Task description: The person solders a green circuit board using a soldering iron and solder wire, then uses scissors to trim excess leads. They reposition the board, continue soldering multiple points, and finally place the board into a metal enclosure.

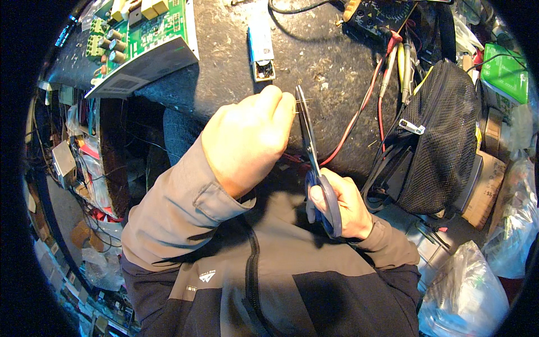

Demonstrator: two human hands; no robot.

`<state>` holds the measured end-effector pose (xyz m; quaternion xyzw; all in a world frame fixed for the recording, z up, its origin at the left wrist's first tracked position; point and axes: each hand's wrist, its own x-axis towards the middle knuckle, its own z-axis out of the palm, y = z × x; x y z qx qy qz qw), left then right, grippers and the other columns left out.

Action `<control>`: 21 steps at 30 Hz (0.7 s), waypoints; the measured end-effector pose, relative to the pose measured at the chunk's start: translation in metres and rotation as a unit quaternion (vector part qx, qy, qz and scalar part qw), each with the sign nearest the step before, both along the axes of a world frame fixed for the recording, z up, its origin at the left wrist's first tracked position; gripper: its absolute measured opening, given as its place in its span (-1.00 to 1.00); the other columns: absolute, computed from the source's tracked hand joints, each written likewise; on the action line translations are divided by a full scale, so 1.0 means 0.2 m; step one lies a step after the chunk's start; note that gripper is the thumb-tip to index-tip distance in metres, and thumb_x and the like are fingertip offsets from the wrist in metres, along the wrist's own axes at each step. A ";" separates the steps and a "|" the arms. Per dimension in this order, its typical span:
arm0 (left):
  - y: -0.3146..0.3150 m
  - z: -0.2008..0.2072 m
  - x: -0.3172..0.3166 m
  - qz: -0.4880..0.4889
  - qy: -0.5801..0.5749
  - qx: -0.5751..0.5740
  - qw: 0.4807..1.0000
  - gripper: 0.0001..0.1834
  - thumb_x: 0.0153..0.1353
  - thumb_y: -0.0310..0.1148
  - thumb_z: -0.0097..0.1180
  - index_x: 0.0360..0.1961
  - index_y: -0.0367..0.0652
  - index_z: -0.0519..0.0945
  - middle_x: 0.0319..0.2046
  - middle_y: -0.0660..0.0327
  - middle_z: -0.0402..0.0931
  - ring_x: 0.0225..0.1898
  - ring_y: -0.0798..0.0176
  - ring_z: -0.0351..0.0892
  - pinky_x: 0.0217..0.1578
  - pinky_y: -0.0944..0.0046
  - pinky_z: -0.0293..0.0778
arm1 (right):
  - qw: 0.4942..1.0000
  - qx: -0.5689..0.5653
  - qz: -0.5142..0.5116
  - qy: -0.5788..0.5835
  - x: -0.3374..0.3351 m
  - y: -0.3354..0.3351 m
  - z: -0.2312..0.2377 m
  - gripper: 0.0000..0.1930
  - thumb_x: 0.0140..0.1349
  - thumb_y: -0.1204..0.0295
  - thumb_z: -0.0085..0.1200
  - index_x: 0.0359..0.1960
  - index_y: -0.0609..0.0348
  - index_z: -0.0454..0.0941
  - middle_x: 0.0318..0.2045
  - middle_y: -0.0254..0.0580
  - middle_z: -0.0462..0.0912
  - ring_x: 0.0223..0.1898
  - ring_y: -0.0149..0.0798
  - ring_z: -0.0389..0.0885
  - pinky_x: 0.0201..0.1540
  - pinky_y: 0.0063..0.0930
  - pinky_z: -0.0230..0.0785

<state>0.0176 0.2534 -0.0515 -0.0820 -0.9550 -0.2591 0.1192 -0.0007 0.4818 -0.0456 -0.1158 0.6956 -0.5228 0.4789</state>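
While the right hand [352, 209], at 4 o'clock from the centre, has its fingers clamped round the handles of the scissors [315, 164], whose blades point towards 12, the left hand [250, 140], towards 11, has its fingers curled together. Thin strands [297, 106] show beside its fingertips at the blades; whether it grips them cannot be told. On the dark surface [224, 70], a small blue-and-white box [261, 53] lies at 12, a green circuit board [160, 29] between 10 and 11.
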 end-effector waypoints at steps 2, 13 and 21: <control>0.01 0.01 0.00 0.002 -0.005 -0.006 1.000 -0.75 0.14 -0.53 0.13 -0.12 -0.27 0.55 -0.37 0.09 0.49 -0.42 0.04 0.62 -0.46 0.18 0.56 | 1.000 0.004 0.008 0.010 0.00 0.00 -0.01 -0.74 0.38 0.30 0.10 -0.39 0.21 0.42 -0.67 -0.40 0.52 -0.61 -0.58 0.48 -0.57 -0.58 0.32; 0.01 0.03 -0.01 -0.001 -0.022 -0.034 0.999 -0.78 0.17 -0.50 0.12 -0.13 -0.25 0.55 -0.40 0.10 0.48 -0.43 0.04 0.61 -0.46 0.18 0.55 | 0.999 0.001 -0.048 0.000 0.02 0.00 0.00 -0.72 0.41 0.27 0.07 -0.41 0.19 0.41 -0.70 -0.41 0.49 -0.65 -0.56 0.52 -0.62 -0.60 0.33; -0.05 -0.03 0.00 0.042 0.062 0.155 0.985 -0.85 0.16 -0.58 0.23 -0.23 -0.29 0.61 -0.42 0.05 0.56 -0.45 0.10 0.61 -0.43 0.28 0.53 | 0.982 0.074 -0.108 0.139 -0.05 -0.08 0.18 -0.85 0.32 0.43 0.18 -0.23 0.29 0.57 -0.69 -0.52 0.48 -0.64 -0.69 0.36 -0.60 -0.66 0.20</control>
